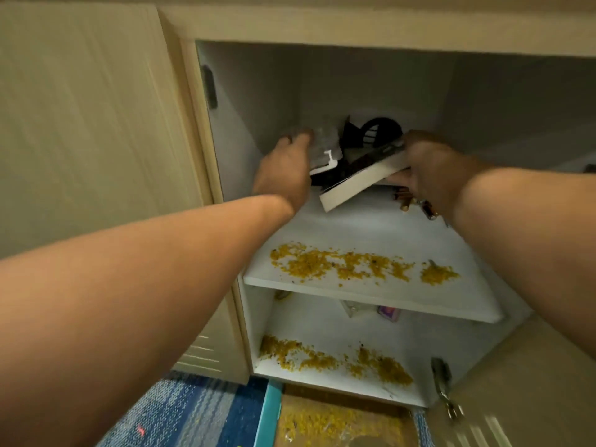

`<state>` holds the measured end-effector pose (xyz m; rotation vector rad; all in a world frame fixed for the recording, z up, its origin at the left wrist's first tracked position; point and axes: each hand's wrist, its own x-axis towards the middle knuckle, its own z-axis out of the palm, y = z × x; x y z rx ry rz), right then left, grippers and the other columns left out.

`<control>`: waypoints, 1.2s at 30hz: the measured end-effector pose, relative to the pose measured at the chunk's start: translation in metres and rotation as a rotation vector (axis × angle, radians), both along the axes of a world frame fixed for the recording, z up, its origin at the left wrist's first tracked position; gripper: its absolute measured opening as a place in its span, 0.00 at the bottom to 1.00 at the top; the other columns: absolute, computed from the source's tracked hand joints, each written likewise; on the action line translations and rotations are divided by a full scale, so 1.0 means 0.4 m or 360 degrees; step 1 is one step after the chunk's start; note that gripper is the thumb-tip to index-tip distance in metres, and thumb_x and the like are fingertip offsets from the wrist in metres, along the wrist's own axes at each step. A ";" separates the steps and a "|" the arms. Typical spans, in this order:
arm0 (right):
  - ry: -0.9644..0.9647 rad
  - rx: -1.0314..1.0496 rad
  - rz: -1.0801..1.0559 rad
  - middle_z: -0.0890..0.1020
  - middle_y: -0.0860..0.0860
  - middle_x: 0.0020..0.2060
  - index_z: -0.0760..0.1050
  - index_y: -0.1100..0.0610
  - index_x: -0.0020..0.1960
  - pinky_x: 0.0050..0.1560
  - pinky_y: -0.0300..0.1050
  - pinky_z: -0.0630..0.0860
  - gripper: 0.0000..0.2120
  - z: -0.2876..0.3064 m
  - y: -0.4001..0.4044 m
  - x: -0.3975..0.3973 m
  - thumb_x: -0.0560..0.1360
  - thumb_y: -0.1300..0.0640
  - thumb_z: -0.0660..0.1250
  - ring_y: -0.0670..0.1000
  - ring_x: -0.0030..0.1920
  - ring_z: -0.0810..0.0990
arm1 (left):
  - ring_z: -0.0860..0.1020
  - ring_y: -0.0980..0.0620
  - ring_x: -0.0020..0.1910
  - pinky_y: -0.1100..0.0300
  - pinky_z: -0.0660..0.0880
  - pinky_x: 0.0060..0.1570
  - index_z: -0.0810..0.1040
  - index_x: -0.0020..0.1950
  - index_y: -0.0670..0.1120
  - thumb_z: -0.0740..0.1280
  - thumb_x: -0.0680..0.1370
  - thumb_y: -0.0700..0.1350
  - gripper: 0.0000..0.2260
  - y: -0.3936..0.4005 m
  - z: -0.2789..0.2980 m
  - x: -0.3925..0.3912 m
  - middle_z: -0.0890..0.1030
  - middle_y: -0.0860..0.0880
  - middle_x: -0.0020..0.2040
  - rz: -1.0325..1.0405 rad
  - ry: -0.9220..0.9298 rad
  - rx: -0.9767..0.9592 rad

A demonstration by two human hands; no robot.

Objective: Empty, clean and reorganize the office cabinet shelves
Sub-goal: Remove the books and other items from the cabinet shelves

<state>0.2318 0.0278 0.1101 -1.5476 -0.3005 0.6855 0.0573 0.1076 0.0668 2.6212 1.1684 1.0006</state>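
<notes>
Both my arms reach into the open cabinet, over the upper shelf [371, 295]. My right hand [425, 169] grips a thick white-edged book [358, 182] by its far end and holds it tilted above the shelf. My left hand [283, 169] closes on a clear plastic packet [322, 146] at the back left, next to a white plastic part [325, 164]. Black plastic pieces [371, 132] lie behind the book. Several batteries [416, 204] sit under my right wrist. Yellow crumbs [342, 262] are strewn across the front of the upper shelf.
The lower shelf [322, 375] carries more yellow crumbs and small items at the back, one of them purple [388, 312]. Cabinet doors stand open on the left [96, 124] and right [522, 398]. A tray with crumbs [338, 424] and a blue rug [193, 414] lie on the floor below.
</notes>
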 end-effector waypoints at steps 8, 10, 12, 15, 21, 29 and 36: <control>0.0153 0.0258 -0.0291 0.80 0.59 0.57 0.72 0.59 0.62 0.27 0.52 0.82 0.12 0.089 -0.315 -0.126 0.79 0.58 0.65 0.60 0.46 0.83 | 0.72 0.44 0.49 0.46 0.75 0.43 0.65 0.63 0.56 0.62 0.81 0.40 0.16 -0.263 0.046 -0.256 0.68 0.50 0.50 -0.0328 0.0083 0.0277; 0.0108 0.0185 -0.0245 0.80 0.58 0.59 0.72 0.61 0.63 0.28 0.52 0.81 0.14 0.126 -0.389 -0.164 0.79 0.60 0.66 0.60 0.47 0.83 | 0.71 0.46 0.48 0.47 0.75 0.43 0.67 0.63 0.55 0.55 0.83 0.48 0.10 -0.341 0.067 -0.328 0.68 0.51 0.48 -0.0383 0.0024 0.0279; 0.0036 0.0092 -0.0160 0.81 0.59 0.51 0.73 0.61 0.52 0.21 0.47 0.78 0.07 0.160 -0.464 -0.198 0.77 0.61 0.69 0.59 0.44 0.82 | 0.71 0.49 0.46 0.51 0.73 0.43 0.71 0.63 0.53 0.51 0.82 0.51 0.14 -0.403 0.091 -0.388 0.68 0.52 0.47 -0.0351 -0.0082 0.0279; -0.0083 -0.0024 0.0004 0.81 0.58 0.42 0.74 0.59 0.45 0.20 0.44 0.76 0.05 0.215 -0.567 -0.248 0.75 0.62 0.70 0.56 0.38 0.82 | 0.69 0.53 0.44 0.56 0.68 0.44 0.74 0.63 0.51 0.50 0.83 0.53 0.16 -0.485 0.127 -0.470 0.67 0.54 0.45 -0.0285 -0.0190 0.0260; -0.0581 -0.0217 0.0319 0.81 0.56 0.39 0.78 0.61 0.49 0.26 0.43 0.79 0.09 0.385 -0.715 -0.323 0.73 0.57 0.73 0.55 0.35 0.83 | 0.70 0.58 0.43 0.62 0.69 0.40 0.74 0.60 0.55 0.52 0.82 0.55 0.14 -0.614 0.247 -0.576 0.66 0.57 0.45 -0.0433 -0.0263 0.0407; -0.0813 0.0118 0.0303 0.79 0.55 0.39 0.75 0.56 0.46 0.23 0.42 0.78 0.04 0.666 -0.802 -0.377 0.76 0.57 0.70 0.53 0.32 0.81 | 0.71 0.51 0.46 0.56 0.71 0.44 0.76 0.59 0.51 0.62 0.83 0.45 0.07 -0.620 0.503 -0.571 0.66 0.52 0.54 -0.0243 -0.0552 0.0579; -0.0558 0.0525 0.0010 0.78 0.58 0.45 0.73 0.57 0.49 0.21 0.45 0.78 0.04 0.778 -0.713 -0.335 0.77 0.59 0.68 0.56 0.37 0.82 | 0.73 0.44 0.51 0.53 0.72 0.49 0.79 0.61 0.49 0.62 0.83 0.44 0.10 -0.448 0.671 -0.491 0.66 0.48 0.53 0.0000 -0.0611 0.0636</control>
